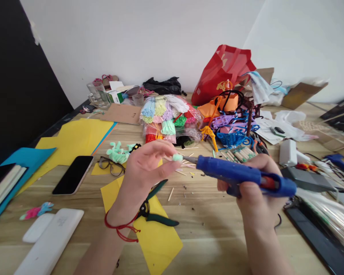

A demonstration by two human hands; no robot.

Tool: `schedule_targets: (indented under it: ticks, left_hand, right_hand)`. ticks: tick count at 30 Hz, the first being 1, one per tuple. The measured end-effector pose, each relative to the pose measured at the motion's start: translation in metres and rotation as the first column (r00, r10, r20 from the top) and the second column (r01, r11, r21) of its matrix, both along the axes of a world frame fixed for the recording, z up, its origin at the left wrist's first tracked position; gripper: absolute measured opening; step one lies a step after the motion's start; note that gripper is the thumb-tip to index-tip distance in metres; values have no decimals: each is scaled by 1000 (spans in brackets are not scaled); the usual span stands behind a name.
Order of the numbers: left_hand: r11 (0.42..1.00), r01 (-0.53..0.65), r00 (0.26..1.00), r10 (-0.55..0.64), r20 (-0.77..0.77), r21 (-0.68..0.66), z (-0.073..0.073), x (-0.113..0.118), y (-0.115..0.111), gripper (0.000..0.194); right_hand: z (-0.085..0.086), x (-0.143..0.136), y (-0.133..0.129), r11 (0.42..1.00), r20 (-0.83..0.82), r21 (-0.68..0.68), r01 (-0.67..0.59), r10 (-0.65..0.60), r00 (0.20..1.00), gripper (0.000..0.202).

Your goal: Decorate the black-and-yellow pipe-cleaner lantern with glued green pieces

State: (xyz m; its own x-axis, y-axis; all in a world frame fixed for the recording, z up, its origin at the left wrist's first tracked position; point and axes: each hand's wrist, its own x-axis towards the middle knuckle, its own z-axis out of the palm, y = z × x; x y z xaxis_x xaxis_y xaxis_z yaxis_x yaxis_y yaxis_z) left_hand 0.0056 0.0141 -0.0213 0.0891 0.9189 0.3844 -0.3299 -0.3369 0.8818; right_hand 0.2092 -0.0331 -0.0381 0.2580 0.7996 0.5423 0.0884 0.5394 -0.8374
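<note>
Currently I have the right hand (259, 187) wrapped around a blue plastic glue gun (229, 170), its metal nozzle (189, 158) touching or just beside the small mint-green fuzzy piece (177, 157) pinched in the left hand (150, 164), above the wooden counter (212, 244), well in from its far edge.
</note>
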Motion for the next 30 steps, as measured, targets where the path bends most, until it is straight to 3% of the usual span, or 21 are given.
schedule_targets:
  ticks: [3, 5, 8, 11, 15, 17, 19, 23, 27, 30]
  left_hand:
    - [996, -82, 995, 84, 60, -38, -3, -1, 4, 14]
    - [987, -156, 984, 159, 78, -47, -4, -7, 8, 14]
    - [955, -295, 953, 295, 64, 0, -4, -26, 16, 16]
    - [884, -458, 889, 458, 27, 93, -3, -52, 23, 16]
    - [765, -634, 763, 643, -74, 109, 0, -80, 25, 17]
    - [694, -709, 689, 720, -84, 129, 1, -88, 25, 19]
    - [665, -734, 658, 747, -96, 140, 3, -93, 24, 19]
    - [687, -709, 674, 727, -131, 158, 3, -97, 22, 17]
    - [722, -666, 702, 692, -167, 187, 2, -94, 21, 16]
    - [737, -641, 713, 675, -189, 213, 0, -90, 21, 14]
  right_hand:
    - [-7, 3, 3, 954, 229, 217, 206, -254, 940, 39]
    - [-9, 5, 10, 946, 410, 247, 212, -300, 861, 42]
    - [-18, 6, 27, 990, 731, 105, 98, -143, 668, 43]
    - [-46, 4, 42, 991, 890, -131, -30, 131, 437, 37]
    - [-101, 6, 48, 958, 895, -272, -92, 287, 342, 45]
    - [-120, 13, 45, 940, 886, -325, -102, 340, 316, 46]
    - [-127, 22, 42, 920, 870, -376, -108, 390, 300, 47]
    - [-111, 22, 48, 907, 855, -413, -88, 419, 307, 43]
    - [-88, -34, 86, 925, 844, -357, -130, 378, 380, 21]
    - [-87, -102, 127, 929, 807, -291, -228, 367, 463, 31]
